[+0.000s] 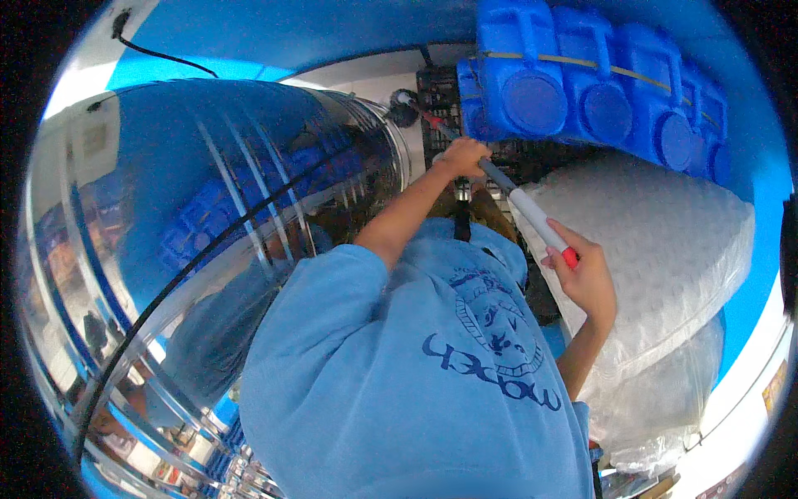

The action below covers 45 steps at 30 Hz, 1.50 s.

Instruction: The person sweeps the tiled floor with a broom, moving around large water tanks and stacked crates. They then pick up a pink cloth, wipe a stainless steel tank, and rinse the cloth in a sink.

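A long pole (539, 215), grey on its far part and white near me, runs slantwise in front of my body. My left hand (464, 157) is closed around the grey part. My right hand (583, 268) grips the white end by its red cap (570, 257), thumb and fingers around it. Beyond my left hand the pole continues past a red section (431, 120) to a dark, round head (404, 111), perhaps a brush or mop. That head is close to the end of a shiny metal tank (336, 150); I cannot tell whether they touch.
Ribs ring the reflective tank on my left, and a black cable or hose (206, 252) crosses it. Blue plastic jerrycans (533, 81) with a yellow strap stand ahead on the right. Plastic-wrapped white bundles (648, 237) are stacked at my right. Black crates (436, 93) stand behind the pole.
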Available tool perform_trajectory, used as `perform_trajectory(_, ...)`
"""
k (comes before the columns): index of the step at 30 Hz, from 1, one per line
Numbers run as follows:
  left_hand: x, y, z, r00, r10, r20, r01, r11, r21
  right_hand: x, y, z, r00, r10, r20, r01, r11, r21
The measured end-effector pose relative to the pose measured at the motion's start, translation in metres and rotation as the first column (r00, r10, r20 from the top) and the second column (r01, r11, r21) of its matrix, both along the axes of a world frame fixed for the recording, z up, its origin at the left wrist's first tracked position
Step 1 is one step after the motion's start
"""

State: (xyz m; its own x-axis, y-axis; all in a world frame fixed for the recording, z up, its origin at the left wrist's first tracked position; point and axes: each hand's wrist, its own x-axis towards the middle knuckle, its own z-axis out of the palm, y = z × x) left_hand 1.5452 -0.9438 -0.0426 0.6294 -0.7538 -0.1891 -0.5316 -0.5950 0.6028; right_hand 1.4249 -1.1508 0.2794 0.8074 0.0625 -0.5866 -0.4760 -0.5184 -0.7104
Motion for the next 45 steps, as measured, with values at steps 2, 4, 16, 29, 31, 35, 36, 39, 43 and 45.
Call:
perform_trajectory(2,0.001,-0.001,0.002,1.0,0.009,0.003,-0.009,1.0,-0.006,-0.001,-0.002,-0.004,0.99,-0.079,-0.113,0.08,0.997,0.006)
perform_trajectory(4,0.007,-0.003,0.004,0.996,-0.034,-0.079,0.043,0.992,0.122,-0.001,-0.003,-0.009,0.991,-0.118,-0.07,0.124,0.989,0.077)
perform_trajectory(16,0.022,-0.03,-0.012,0.923,0.323,-0.212,-0.304,0.945,0.117,0.061,-0.054,-0.032,0.987,0.148,0.066,-0.159,0.961,0.228)
perform_trajectory(29,0.017,-0.019,0.011,0.809,0.57,-0.142,-0.579,0.815,-0.025,0.085,-0.041,-0.023,0.825,0.543,0.156,-0.535,0.84,-0.097)
perform_trajectory(31,0.022,-0.015,0.007,0.845,0.516,-0.142,-0.523,0.852,-0.009,0.089,-0.039,-0.024,0.822,0.534,0.199,-0.525,0.845,-0.099)
perform_trajectory(35,0.038,-0.001,-0.008,0.933,0.345,-0.105,-0.337,0.937,0.087,0.086,-0.041,-0.02,0.883,0.433,0.18,-0.429,0.901,-0.063)
perform_trajectory(36,0.041,0.002,-0.011,0.952,0.295,-0.083,-0.282,0.949,0.139,0.087,-0.04,-0.018,0.904,0.408,0.13,-0.404,0.913,-0.061)
perform_trajectory(39,0.055,0.008,-0.015,0.966,0.257,-0.037,-0.249,0.957,0.151,0.089,-0.033,-0.005,0.914,0.402,0.045,-0.393,0.91,-0.134)
perform_trajectory(43,0.068,0.023,0.004,0.983,0.157,-0.09,-0.144,0.98,0.136,0.087,-0.004,0.022,0.907,0.421,0.035,-0.397,0.878,-0.267)
perform_trajectory(45,0.074,0.029,0.017,0.997,0.068,-0.045,-0.06,0.986,0.157,0.083,0.005,0.039,0.919,0.382,0.098,-0.347,0.901,-0.261)
